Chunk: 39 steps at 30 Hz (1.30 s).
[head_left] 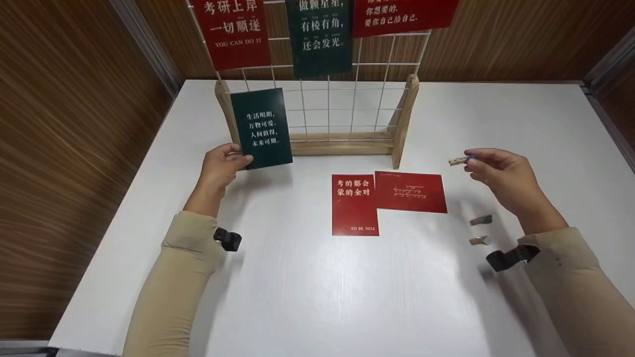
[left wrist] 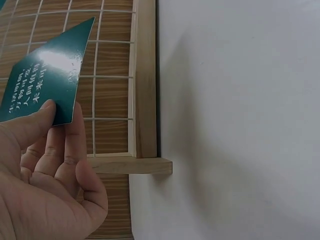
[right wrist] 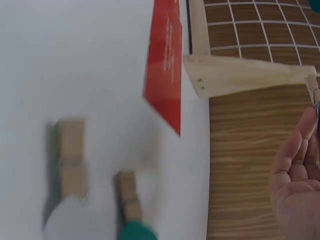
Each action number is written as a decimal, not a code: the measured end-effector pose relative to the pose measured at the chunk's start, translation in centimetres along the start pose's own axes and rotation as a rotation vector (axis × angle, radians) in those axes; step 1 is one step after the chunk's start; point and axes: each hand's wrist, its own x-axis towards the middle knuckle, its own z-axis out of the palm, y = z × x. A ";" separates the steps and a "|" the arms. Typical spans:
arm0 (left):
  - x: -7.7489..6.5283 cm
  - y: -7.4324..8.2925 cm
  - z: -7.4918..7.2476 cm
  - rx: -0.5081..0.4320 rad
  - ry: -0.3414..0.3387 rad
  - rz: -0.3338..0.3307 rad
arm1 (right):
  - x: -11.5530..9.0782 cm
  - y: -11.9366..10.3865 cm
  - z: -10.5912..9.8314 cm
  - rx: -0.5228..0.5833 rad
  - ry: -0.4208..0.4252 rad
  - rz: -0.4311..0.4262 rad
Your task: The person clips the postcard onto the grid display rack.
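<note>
My left hand (head_left: 221, 166) pinches a dark green card (head_left: 263, 129) by its lower left corner, thumb on the printed face. The card is upright in front of the left end of a white wire grid (head_left: 342, 111) on a wooden stand (head_left: 342, 148). In the left wrist view the thumb lies over the green card (left wrist: 55, 67) and the fingers are behind it. To the right, my right hand (head_left: 506, 183) pinches a small wooden clothespin (head_left: 457, 161) with a blue end, held above the table. The right wrist view catches this clothespin (right wrist: 313, 90) only at its edge.
Two red cards lie on the white table (head_left: 287, 277): an upright one (head_left: 355, 213) and a sideways one (head_left: 412, 193). A green-ended clothespin (head_left: 481, 219) and a pale one (head_left: 478, 240) lie near my right wrist. Red and green cards (head_left: 320, 59) hang on the grid's upper part.
</note>
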 end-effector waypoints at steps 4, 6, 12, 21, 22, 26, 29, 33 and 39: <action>0.4 0.1 0.0 0.003 0.004 -0.008 | 1.0 -0.4 1.7 0.021 -0.004 -0.012; 0.5 0.2 0.0 0.003 0.005 -0.006 | 1.6 -0.4 2.5 0.047 -0.018 -0.024; 0.9 0.5 0.0 -0.005 0.013 -0.008 | 3.3 -0.5 4.6 0.045 -0.048 -0.063; 1.3 0.6 -0.2 0.012 0.004 -0.008 | 6.1 -1.6 8.9 -0.118 -0.080 -0.111; 1.4 0.6 -0.2 0.014 0.006 -0.010 | 6.5 -1.8 9.5 -0.132 -0.086 -0.116; 1.6 0.4 -0.2 0.014 0.010 -0.014 | 7.9 -2.8 11.7 -0.177 -0.105 -0.123; 1.8 0.4 -0.3 0.016 0.009 -0.013 | 8.9 -3.3 13.1 -0.176 -0.116 -0.113; 2.0 0.4 -0.3 0.021 0.005 -0.010 | 9.9 -3.5 14.6 -0.161 -0.124 -0.099; 2.1 0.4 -0.2 0.020 0.009 -0.006 | 11.2 -3.1 16.6 -0.170 -0.119 -0.081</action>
